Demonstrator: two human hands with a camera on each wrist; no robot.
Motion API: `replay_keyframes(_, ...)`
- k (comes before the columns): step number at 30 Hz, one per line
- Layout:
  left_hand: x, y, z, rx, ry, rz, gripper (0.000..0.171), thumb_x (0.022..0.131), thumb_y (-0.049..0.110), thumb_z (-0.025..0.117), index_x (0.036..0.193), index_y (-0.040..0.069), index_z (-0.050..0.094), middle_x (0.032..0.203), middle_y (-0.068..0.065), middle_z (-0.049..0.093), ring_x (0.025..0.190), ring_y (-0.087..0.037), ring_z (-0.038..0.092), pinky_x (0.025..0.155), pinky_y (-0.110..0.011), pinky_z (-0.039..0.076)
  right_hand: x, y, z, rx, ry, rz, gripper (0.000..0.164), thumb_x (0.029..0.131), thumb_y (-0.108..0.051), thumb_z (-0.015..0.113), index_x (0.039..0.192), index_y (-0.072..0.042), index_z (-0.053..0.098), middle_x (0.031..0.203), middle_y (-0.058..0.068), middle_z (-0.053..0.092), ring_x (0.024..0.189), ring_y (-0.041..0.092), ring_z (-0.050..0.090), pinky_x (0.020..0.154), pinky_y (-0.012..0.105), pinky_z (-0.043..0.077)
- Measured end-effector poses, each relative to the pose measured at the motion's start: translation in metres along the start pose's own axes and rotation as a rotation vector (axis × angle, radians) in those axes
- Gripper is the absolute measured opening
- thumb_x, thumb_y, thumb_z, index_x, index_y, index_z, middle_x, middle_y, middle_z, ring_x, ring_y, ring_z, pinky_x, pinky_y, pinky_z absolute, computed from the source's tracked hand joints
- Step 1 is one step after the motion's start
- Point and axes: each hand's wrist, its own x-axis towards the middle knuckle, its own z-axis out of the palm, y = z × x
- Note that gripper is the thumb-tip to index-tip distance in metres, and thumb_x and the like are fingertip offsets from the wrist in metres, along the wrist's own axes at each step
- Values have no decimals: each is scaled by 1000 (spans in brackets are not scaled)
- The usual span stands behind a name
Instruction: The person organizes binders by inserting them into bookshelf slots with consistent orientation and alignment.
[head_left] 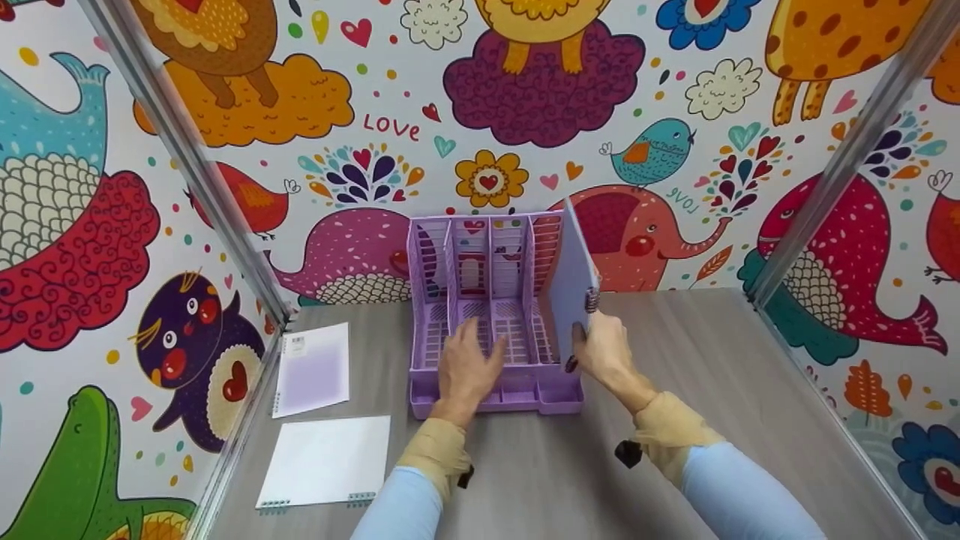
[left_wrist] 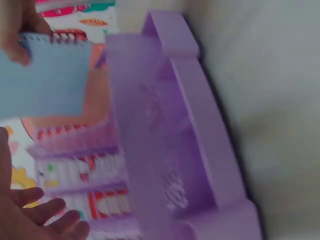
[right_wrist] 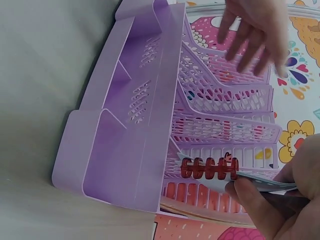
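A purple slotted file rack (head_left: pixel 561 402), with upright dividers and small compartments along its front, stands against the back wall. My right hand (head_left: pixel 606 351) grips a blue-covered notebook (head_left: pixel 574 274) by its spiral-bound edge. The notebook stands upright at the rack's rightmost slot, and its dark red binding rings (right_wrist: pixel 210 168) show in the right wrist view. Over the rack's left-middle slots, my left hand (head_left: pixel 466 366) is held with fingers spread and nothing in it. The left wrist view also shows those loose fingers (left_wrist: pixel 47 212) beside the dividers.
Left of the rack lies a notebook with a pale purple cover (head_left: pixel 315 371). Nearer me is a white notebook (head_left: pixel 326 459) with teal rings. Metal posts (head_left: pixel 217 202) border the grey table (head_left: pixel 675 330), and cartoon-printed walls (head_left: pixel 405 172) enclose it.
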Motion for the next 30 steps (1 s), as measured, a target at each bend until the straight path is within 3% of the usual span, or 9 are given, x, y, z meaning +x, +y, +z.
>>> replay_keyframes(3, 2, -22, -3, 61, 59, -51, 61, 103, 41, 75, 147, 1, 67, 151, -25, 69, 142, -48, 64, 122, -61, 52, 3, -2, 1, 0, -6, 18, 16, 102, -6, 65, 111, 6, 69, 104, 38, 79, 97, 62, 78, 82, 73, 62)
replay_keyframes(6, 3, -44, -5, 131, 90, -146, 64, 102, 41, 76, 150, 2, 64, 159, -27, 62, 151, -51, 55, 126, -66, 46, 6, -2, 3, 1, -4, 36, 13, 103, -7, 66, 108, 5, 68, 104, 39, 78, 98, 63, 78, 83, 73, 61)
replay_keyframes(10, -1, -71, -8, 201, 50, -320, 79, 103, 48, 72, 165, 4, 49, 171, -32, 45, 160, -55, 43, 128, -74, 40, 9, -1, 7, 5, -3, 54, 15, 103, -8, 66, 109, 6, 69, 105, 39, 78, 100, 63, 77, 85, 73, 61)
replay_keyframes(14, -11, -92, -5, 189, -17, -435, 90, 106, 56, 66, 168, -2, 39, 163, -37, 51, 147, -58, 57, 117, -71, 52, 12, 0, 11, 5, -17, 83, 19, 104, -10, 66, 114, 5, 69, 110, 40, 78, 104, 62, 77, 87, 73, 61)
replay_keyframes(17, -19, -103, 1, 153, -1, -442, 86, 106, 59, 64, 160, -5, 46, 143, -39, 67, 127, -59, 70, 104, -68, 59, 14, 0, 14, -1, -16, 79, 20, 103, -10, 66, 116, 5, 68, 111, 40, 78, 104, 63, 77, 88, 74, 61)
replay_keyframes(21, -26, -111, 9, 100, 74, -415, 74, 107, 55, 64, 152, -2, 52, 120, -39, 76, 111, -58, 76, 94, -67, 61, 18, 1, 18, -4, 1, 57, 20, 102, -10, 65, 115, 5, 67, 109, 41, 78, 103, 63, 77, 88, 74, 60)
replay_keyframes(26, -29, -119, 18, -31, 133, -433, 63, 111, 44, 56, 156, 0, 52, 127, -40, 74, 117, -61, 72, 100, -70, 57, 21, 3, 19, -13, 5, 78, 20, 102, -10, 65, 114, 6, 67, 110, 41, 78, 105, 63, 77, 89, 74, 59)
replay_keyframes(30, -24, -152, 43, -77, 193, -438, 60, 114, 48, 47, 141, -3, 64, 128, -36, 76, 118, -60, 72, 103, -68, 56, 23, 3, 19, -14, -3, 108, 23, 103, -12, 65, 118, 6, 67, 113, 41, 77, 108, 62, 77, 92, 74, 60)
